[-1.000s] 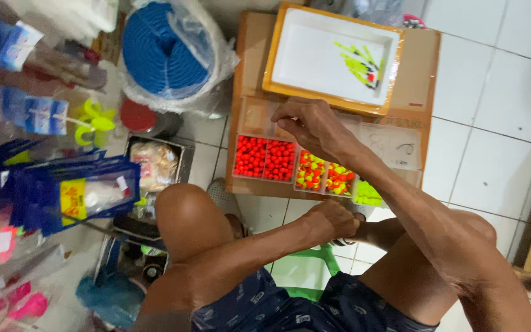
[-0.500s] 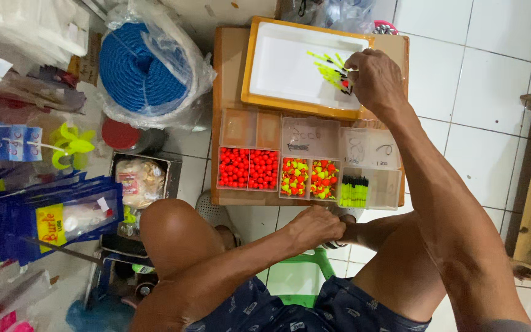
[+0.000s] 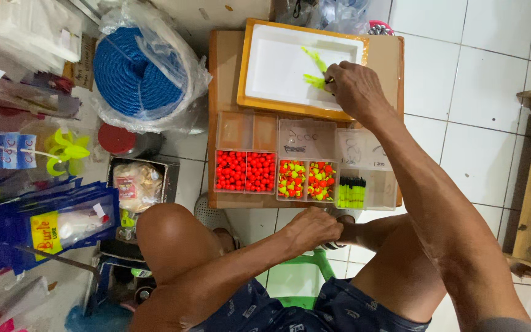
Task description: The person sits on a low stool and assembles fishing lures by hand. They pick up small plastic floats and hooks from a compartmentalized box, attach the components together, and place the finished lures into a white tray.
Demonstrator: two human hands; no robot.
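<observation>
The right hand (image 3: 354, 89) reaches over the white tray (image 3: 265, 74) on the small wooden worktop (image 3: 222, 67), its fingers pinched on a bright yellow-green lure piece (image 3: 314, 80) that lies against the tray's white floor; a second strip of the same colour (image 3: 314, 58) lies just above it, so only a couple of pieces are laid out and most of the tray is bare. The left hand (image 3: 311, 229) is curled low at the near edge of the worktop, above the knees, closed on something small; what it grips cannot be told from here. Between the hands sits a clear compartment box (image 3: 305, 138): two cells packed with red beads (image 3: 245, 171), two more with mixed yellow and orange beads (image 3: 305, 180), one with a bundle of green sticks with black tips (image 3: 351, 193), and the upper cells holding what look like hooks or wire. With the cells so full and the tray so sparsely filled, the work seems to be at an early stage, much stock untouched. Off to the left, a blue rope coil (image 3: 133, 71) in plastic wrap rests on the floor, well apart from the hands.
</observation>
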